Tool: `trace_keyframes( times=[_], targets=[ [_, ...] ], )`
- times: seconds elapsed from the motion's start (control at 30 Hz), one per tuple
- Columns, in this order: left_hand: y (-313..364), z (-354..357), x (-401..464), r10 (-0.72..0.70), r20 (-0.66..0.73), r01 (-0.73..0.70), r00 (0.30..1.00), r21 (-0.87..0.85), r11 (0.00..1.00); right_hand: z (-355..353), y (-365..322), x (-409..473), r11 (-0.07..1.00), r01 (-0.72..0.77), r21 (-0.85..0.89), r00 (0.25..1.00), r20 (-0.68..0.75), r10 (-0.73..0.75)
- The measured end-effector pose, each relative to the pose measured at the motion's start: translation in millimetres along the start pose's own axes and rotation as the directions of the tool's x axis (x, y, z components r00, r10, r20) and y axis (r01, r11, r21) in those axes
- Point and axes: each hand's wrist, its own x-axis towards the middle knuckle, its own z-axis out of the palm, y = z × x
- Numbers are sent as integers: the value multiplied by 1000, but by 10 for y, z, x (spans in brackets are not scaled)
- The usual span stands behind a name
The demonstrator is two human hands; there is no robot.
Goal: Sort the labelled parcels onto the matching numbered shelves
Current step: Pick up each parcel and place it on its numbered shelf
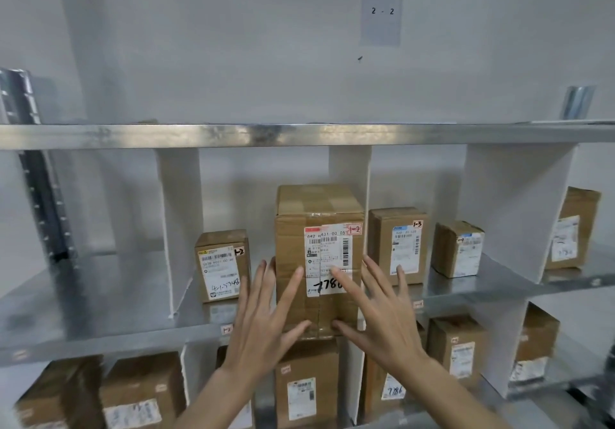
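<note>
A tall brown parcel (317, 209) tagged 1-2 stands upright on the metal shelf (100, 322), in the bay whose edge sticker (226, 330) reads 1-2. My left hand (266, 322) lies flat with spread fingers against its front left. My right hand (379, 319) does the same on its front right, fingertips over the white shipping label. A smaller parcel (221, 265), also tagged 1-2, stands to its left in the same bay.
White dividers (179, 225) split the shelf into bays. The bay to the right holds a parcel tagged 1-3 (399, 245) and a smaller one (457, 249). The lower shelf carries several more parcels (309, 385). A wall sign (382, 12) reads 2-2.
</note>
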Motion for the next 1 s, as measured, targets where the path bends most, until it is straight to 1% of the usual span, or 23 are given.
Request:
trace_keyframes(
  times=[0.07, 0.3, 0.63, 0.73, 0.83, 0.93, 1.0],
  targets=[
    [-45, 88, 17, -8, 11, 8, 1000, 15, 1000, 107, 26, 31, 1000, 8, 2, 1000, -6, -8],
    [-173, 357, 33, -33, 15, 33, 999, 34, 999, 422, 108, 110, 1000, 9, -15, 999, 49, -8],
    [-203, 601, 58, -18, -13, 18, 1000, 21, 1000, 734, 232, 126, 999, -7, -34, 1000, -9, 7],
    [-245, 615, 33, 14, -28, -13, 999, 55, 998, 761, 232, 99, 998, -3, -55, 1000, -18, 2],
    [-275, 627, 7, 57, -77, -47, 995, 126, 991, 758, 228, 33, 996, -9, -85, 998, -62, 3],
    [-300, 653, -22, 128, -112, -105, 986, 189, 976, 780, 229, -23, 987, 55, -153, 993, -91, -69],
    [-306, 681, -14, 135, -98, -115, 986, 190, 975, 806, 234, -6, 978, 85, -191, 991, -86, -103]
  ],
)
